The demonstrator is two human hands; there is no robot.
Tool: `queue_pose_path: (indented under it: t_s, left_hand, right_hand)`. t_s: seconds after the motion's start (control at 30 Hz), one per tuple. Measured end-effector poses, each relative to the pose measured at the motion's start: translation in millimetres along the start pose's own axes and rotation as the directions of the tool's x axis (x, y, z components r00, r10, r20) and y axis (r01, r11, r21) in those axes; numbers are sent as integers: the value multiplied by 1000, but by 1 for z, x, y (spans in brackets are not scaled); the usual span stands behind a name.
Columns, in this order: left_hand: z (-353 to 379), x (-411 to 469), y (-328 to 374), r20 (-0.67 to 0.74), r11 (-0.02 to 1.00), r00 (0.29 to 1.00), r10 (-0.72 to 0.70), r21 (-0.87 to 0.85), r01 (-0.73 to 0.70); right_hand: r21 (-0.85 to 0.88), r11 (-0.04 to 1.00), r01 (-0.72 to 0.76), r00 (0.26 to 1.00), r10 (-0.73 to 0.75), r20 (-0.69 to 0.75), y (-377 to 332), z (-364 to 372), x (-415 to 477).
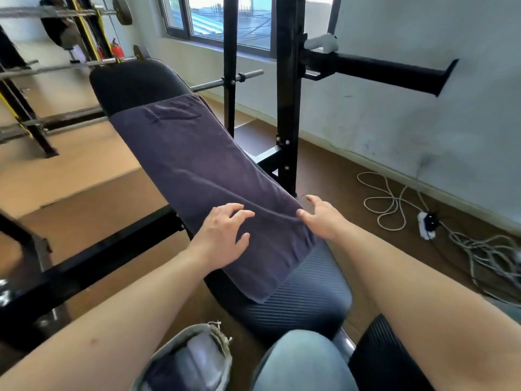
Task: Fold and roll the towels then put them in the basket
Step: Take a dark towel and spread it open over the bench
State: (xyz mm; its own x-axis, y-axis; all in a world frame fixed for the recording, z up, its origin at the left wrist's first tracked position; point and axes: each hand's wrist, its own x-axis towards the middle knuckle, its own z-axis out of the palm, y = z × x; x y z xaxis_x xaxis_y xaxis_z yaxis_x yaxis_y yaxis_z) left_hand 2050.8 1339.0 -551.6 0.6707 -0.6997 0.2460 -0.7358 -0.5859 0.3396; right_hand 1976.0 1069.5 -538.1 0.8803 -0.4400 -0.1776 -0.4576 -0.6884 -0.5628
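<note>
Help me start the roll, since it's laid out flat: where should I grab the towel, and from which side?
Probably the near short edge of the towel, pinched at both corners, coming from your end. It lies flat lengthwise on the bench, so that edge is closest. The left hand and right hand are open beside it.

One camera, worn on the head, looks forward and down along the bench [304,292], which runs from the lower middle away to the upper left. It sits close. Both forearms enter from the bottom corners, and the left hand [222,238] and right hand [321,218] fall near the frame's centre. A knee [304,359] meets the bottom edge. The wide lens takes in the window [208,21] at the top, the wall [408,114] at the right and the floor [93,198] on both sides.
</note>
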Motion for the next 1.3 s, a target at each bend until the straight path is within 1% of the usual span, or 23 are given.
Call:
queue_pose_path:
  t_s: [0.07,0.1,0.13,0.17,0.23,0.27,0.33,0.4,0.6,0.7,0.8,0.83,0.9,0.97,1.1,1.2,1.23,1.3]
  left_hand:
    - [11,-13,4,17,997,997,72,-19,-72]
    - [15,-19,6,56,993,992,110,-39,-108]
    - [18,-25,9,129,989,981,146,-50,-141]
    - [19,-32,12,231,983,956,182,-35,-178]
    - [20,-41,16,445,960,870,213,72,-272]
    - [19,-45,17,513,940,832,210,129,-316]
    - [19,-50,17,562,907,799,212,192,-375]
    - [19,-53,16,548,894,805,229,209,-397]
    - [21,-66,14,455,877,854,253,264,-401]
    - [21,-74,8,398,863,860,318,254,-437]
    - [23,-77,6,418,834,852,315,307,-459]
    - [26,-77,7,392,835,865,314,319,-448]
    - [33,-77,10,281,846,897,342,323,-424]
    - [38,-79,11,199,856,900,388,284,-432]
    - [37,-83,9,253,827,844,473,202,-524]
    - [35,-85,9,271,825,835,479,187,-533]
    - [35,-85,9,276,821,832,481,192,-538]
    - [37,-84,10,284,821,834,472,203,-534]
  right_hand:
    - [-6,1000,-25,1000,25,16,15,8,-7]
    - [-1,999,-38,999,38,27,23,13,-10]
    - [8,999,-54,998,53,44,31,18,-12]
    - [21,997,-72,995,70,68,38,23,-14]
    - [63,992,-112,988,104,117,48,32,-19]
    - [85,988,-132,984,120,128,51,36,-21]
    - [111,981,-159,981,144,130,54,41,-24]
    - [120,979,-162,982,148,120,55,42,-25]
    - [178,968,-175,984,164,75,52,36,-28]
    - [183,964,-191,981,184,53,52,35,-31]
    - [164,967,-196,980,189,55,54,37,-32]
    - [162,967,-196,980,189,61,54,37,-33]
    - [159,967,-198,979,188,72,54,37,-36]
    - [152,968,-199,979,190,73,55,36,-36]
    - [84,978,-189,980,183,74,56,35,-36]
    - [-17,987,-163,976,163,141,56,35,-39]
    - [-39,987,-155,976,159,146,55,35,-40]
    - [-57,986,-157,980,162,111,56,35,-40]
